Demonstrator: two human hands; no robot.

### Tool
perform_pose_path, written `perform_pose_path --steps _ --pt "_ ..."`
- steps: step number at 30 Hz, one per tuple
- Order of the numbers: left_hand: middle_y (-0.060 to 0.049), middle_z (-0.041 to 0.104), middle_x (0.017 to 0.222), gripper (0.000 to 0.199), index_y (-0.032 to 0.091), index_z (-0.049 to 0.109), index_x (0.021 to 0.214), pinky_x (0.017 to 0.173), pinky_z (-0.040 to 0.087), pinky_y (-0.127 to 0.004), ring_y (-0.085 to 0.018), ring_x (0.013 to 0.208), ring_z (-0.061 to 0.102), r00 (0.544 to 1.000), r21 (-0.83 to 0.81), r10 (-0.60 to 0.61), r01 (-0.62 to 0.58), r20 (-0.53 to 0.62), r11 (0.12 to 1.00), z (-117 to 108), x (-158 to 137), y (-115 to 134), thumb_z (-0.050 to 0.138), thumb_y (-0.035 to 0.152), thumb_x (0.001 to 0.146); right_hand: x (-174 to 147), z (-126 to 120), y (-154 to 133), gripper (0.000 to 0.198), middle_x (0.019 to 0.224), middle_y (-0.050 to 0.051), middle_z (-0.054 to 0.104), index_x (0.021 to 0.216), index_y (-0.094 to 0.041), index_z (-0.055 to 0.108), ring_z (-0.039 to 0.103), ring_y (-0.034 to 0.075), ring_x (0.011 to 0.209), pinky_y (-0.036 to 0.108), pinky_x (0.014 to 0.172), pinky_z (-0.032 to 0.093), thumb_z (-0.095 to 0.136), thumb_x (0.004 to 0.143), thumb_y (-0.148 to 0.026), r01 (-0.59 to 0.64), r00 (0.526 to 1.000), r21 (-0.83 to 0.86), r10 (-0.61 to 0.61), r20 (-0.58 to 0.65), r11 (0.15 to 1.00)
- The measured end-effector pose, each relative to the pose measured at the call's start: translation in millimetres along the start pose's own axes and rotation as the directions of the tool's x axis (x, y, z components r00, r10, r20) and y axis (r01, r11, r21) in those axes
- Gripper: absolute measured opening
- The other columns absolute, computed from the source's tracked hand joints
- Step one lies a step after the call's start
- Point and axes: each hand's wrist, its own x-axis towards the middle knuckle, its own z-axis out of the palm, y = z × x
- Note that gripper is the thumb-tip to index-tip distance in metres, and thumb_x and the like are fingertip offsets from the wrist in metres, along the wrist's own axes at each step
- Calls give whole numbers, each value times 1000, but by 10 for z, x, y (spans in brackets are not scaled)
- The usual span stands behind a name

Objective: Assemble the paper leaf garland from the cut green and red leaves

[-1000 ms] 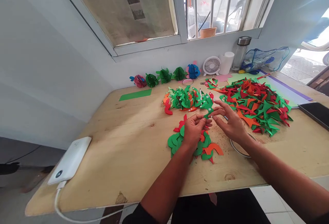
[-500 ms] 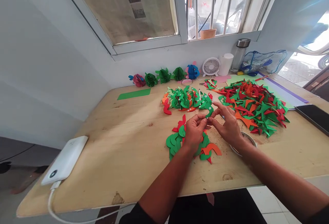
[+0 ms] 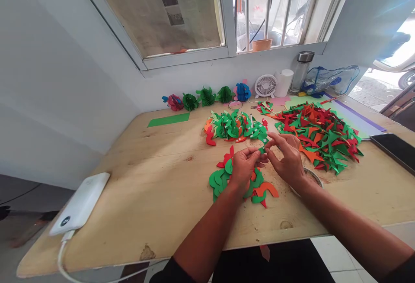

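A small curved green paper cutout [image 3: 262, 149] with a white patch is pinched between the thumb and fingers of my left hand [image 3: 245, 164]. My right hand [image 3: 287, 155] has its thumb and fingertips closed at the upper end of the same cutout. Just beyond my fingers sits a pile of curved green, orange and red paper cutouts with white patches [image 3: 231, 125]. Below my left hand lies another pile of cutouts [image 3: 220, 179], mostly green, partly covered by that hand and forearm. A roll of tape [image 3: 314, 175] lies partly hidden under my right wrist.
To the right spreads a big heap of paper scraps [image 3: 320, 133], with a phone [image 3: 394, 149] beyond. Along the wall stand several honeycomb paper figures [image 3: 206, 96], a small fan [image 3: 266, 86] and a glass bottle [image 3: 301, 73]. A white power bank [image 3: 81, 203] lies at left.
Both hands stay together at the green cutout. My right fingertips have shifted slightly, and less of the cutout shows between the hands. The piles look unchanged.
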Motion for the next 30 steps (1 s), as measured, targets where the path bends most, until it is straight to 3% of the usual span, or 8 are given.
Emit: perform_pose_path --steps 5,11,19,24,30 --pt "-8 71 65 31 11 65 78 56 49 -26 -18 60 67 998 22 -60 59 31 998 -16 -3 41 75 36 61 5 -3 5 43 81 0 70 124 -26 50 56 22 89 42 88 34 55 82 -15 104 994 -51 -105 -15 993" --pt "-7 71 67 32 11 66 78 55 50 -26 -18 60 67 999 37 -48 48 17 998 -50 -21 112 75 36 60 2 -7 -29 49 80 0 71 128 -27 48 57 22 89 42 88 34 55 82 -13 171 985 -48 -170 21 984" --pt "-4 69 60 35 14 61 94 57 51 -27 -16 53 65 999 136 50 -49 -9 989 -91 7 107 70 29 64 -16 0 -35 47 81 1 70 128 -28 50 56 24 90 44 88 36 55 82 -17 82 996 12 -83 41 997" --pt "-1 65 52 13 15 62 75 51 47 -23 -13 48 60 998 209 66 -69 21 975 -73 -17 122 64 24 66 1 -21 -35 49 81 1 70 129 -28 47 55 23 89 43 86 36 55 82 -15 67 998 -3 -67 -13 998" --pt "-5 69 61 15 13 68 74 55 47 -24 -14 54 62 997 174 26 -38 74 984 -40 -61 168 65 23 64 7 -44 -67 48 82 1 70 127 -28 47 55 24 89 43 85 37 56 82 -15 89 996 4 -89 -5 996"
